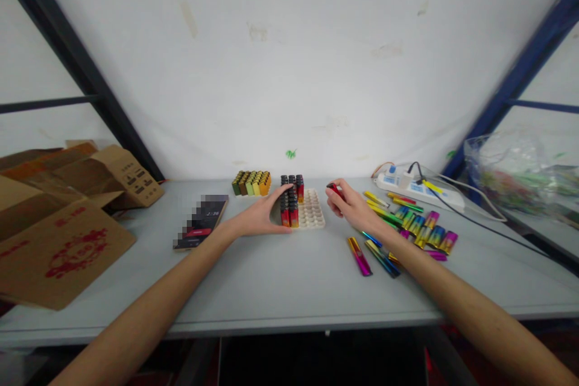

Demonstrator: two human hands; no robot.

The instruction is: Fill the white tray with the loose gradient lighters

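Note:
My left hand (pixel 262 214) curves around a block of red lighters (pixel 289 215) with black tops. Its thumb lies along their front and its fingers reach over behind them. These lighters stand upright in the left part of a white tray (pixel 318 221) with round holes, and bare holes show on its right side. More black-topped lighters (pixel 300 187) stand just behind the fingers. To the right of the tray, my right hand (pixel 346 202) is raised and closed around a single dark-red lighter (pixel 335 190), its black end pointing up and left.
Shiny multicoloured lighters (pixel 423 229) lie scattered under and beside my right forearm. A block of yellow and green lighters (pixel 251 183) stands at the back. A phone (pixel 203 220), a cardboard box (pixel 76 235), a power strip (pixel 420 190) with cables and a plastic bag (pixel 515 172) surround the work area.

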